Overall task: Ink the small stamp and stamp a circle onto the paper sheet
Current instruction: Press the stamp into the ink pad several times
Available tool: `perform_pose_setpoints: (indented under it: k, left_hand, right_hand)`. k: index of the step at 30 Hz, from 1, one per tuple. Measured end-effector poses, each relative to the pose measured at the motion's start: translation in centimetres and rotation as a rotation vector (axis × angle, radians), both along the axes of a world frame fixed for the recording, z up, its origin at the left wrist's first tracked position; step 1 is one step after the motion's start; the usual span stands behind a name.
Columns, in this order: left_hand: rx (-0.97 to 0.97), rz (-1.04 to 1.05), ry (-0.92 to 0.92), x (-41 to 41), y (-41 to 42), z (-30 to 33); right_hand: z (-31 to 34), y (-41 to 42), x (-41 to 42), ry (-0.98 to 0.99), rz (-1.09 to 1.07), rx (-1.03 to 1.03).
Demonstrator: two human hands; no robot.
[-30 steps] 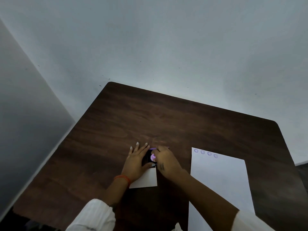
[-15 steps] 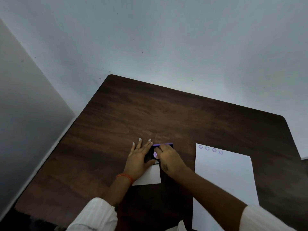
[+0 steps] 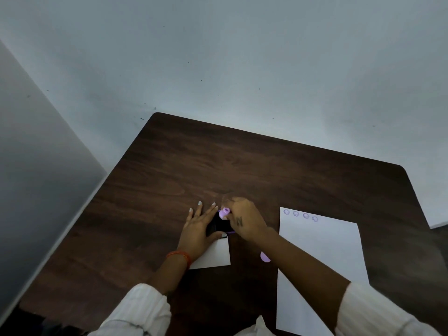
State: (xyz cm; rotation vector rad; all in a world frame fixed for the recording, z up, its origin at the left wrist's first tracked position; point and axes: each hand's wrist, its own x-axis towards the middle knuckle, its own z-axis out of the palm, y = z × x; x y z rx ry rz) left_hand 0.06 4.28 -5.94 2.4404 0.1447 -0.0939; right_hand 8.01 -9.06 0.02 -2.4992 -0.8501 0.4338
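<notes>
Nearest the viewer, two forearms in pale sleeves reach forward over a dark wooden table (image 3: 266, 166). A small lilac object (image 3: 265, 257), too partly hidden to identify, lies on the table beside the right forearm.

The right hand (image 3: 244, 224) pinches the small stamp (image 3: 225, 212), a lilac plastic piece, between its fingertips. The stamp is tilted, its round end facing up toward the camera, directly over the dark ink pad (image 3: 219, 226). Whether its face touches the pad cannot be told.

Just left of that grip, the left hand (image 3: 198, 229) lies flat with fingers spread, holding nothing and pinning the pad down. An orange band circles its wrist. The pad sits on the far end of a small white card (image 3: 215, 257), nearer the viewer than the grip.

Right of the grip lies the paper sheet (image 3: 320, 258). A row of four faint purple circles (image 3: 300, 215) runs along its far edge.

To ink well, the stamp face probably needs pressing level and squarely on the pad while the left hand keeps it from sliding, then carrying right to the bare paper beside the fourth circle.

A dark mark on the back of the right hand may be a letter; it is too blurred to read. No other writing or brand shows. Beyond the table is a plain pale wall.
</notes>
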Motion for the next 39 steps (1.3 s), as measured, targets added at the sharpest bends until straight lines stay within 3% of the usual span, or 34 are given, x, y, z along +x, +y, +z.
perform_pose_setpoints:
  k: [4, 9, 14, 19, 25, 30, 39]
  left_hand:
    - [-0.002, 0.003, 0.003, 0.1, -0.1, 0.1]
    - [-0.015, 0.013, -0.003, 0.0, -0.2, 0.2]
    - [-0.016, 0.007, -0.021, 0.0, 0.0, -0.3]
    - [-0.034, 0.007, -0.026, 0.0, 0.0, -0.4]
    - [-0.023, 0.009, -0.007, 0.0, -0.2, -0.1]
    - [-0.025, 0.006, -0.002, 0.0, 0.0, 0.2]
    - [-0.012, 0.011, -0.016, -0.2, -0.1, 0.1]
  right_hand:
    - [-0.7, 0.3, -0.7, -0.115, 0.184, -0.145]
    - [-0.9, 1.2, -1.2, -0.209, 0.151, -0.272]
    - [-1.7, 0.7, -0.7, -0.127, 0.13, -0.152]
    - [-0.3, 0.3, 0.3, -0.227, 0.386, -0.179]
    - [-0.8, 0.7, -1.4, -0.153, 0.139, -0.128]
    - [0.8, 0.5, 0.7, 0.109, -0.054, -0.055]
    - [-0.2, -0.7, -1.7, -0.077, 0.134, -0.199]
